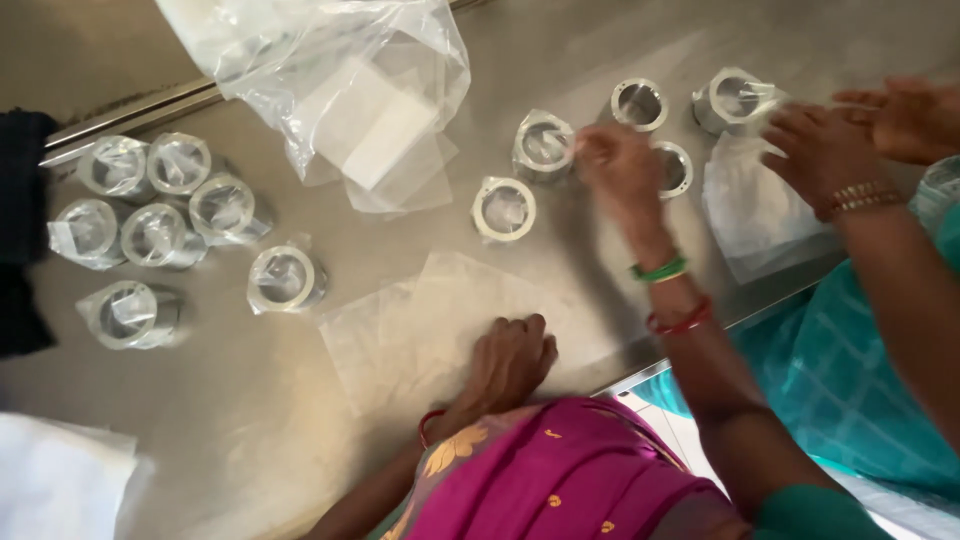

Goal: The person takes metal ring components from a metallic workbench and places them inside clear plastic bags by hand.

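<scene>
The person's right hand [618,168] pinches its fingers shut on the slippery film of a bagged metal ring [543,147], rigid and probably weighty, lying on the counter [250,400], while the left hand [510,362] presses flat, empty, on a limp plastic sheet [400,335].

Counted on the steel table [300,400]: seven metal rings already bagged in clear film, grouped at left [160,235]; five further metal rings at upper right [640,104], some wrapped, some bare. One large clear plastic bag holding flat pouches [340,80]. Two stacks of flat clear pouches, one near centre [420,320], one at right [750,205]. Four hands in view, counted across two persons.
</scene>
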